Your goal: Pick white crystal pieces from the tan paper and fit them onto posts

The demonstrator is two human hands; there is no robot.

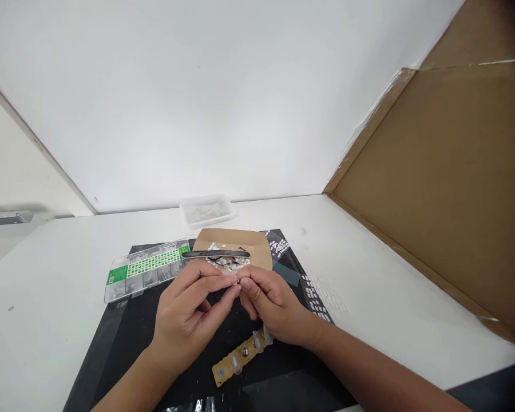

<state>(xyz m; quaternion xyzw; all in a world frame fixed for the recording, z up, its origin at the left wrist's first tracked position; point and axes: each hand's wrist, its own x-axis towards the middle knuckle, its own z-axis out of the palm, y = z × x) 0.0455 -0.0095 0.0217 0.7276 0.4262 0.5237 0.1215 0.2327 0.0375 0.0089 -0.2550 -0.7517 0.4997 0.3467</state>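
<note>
My left hand (189, 315) and my right hand (277, 303) meet fingertip to fingertip over the black mat (141, 343). Both are pinched at a tiny item between them, mostly hidden by the fingers. Just beyond the fingertips, a dark nail file (217, 253) lies across a brown paper tray (261, 249) that holds small white pieces (229, 264). Below my right hand is a yellowish strip (227, 368) with clear nail-shaped pieces standing on it, its upper end partly covered by the hand.
A clear compartment box (154, 266) with a green label sits at the left. A white plastic tub (208, 210) stands near the wall. White stickers (317, 297) line the mat's right edge. A cardboard panel (446, 189) rises at the right.
</note>
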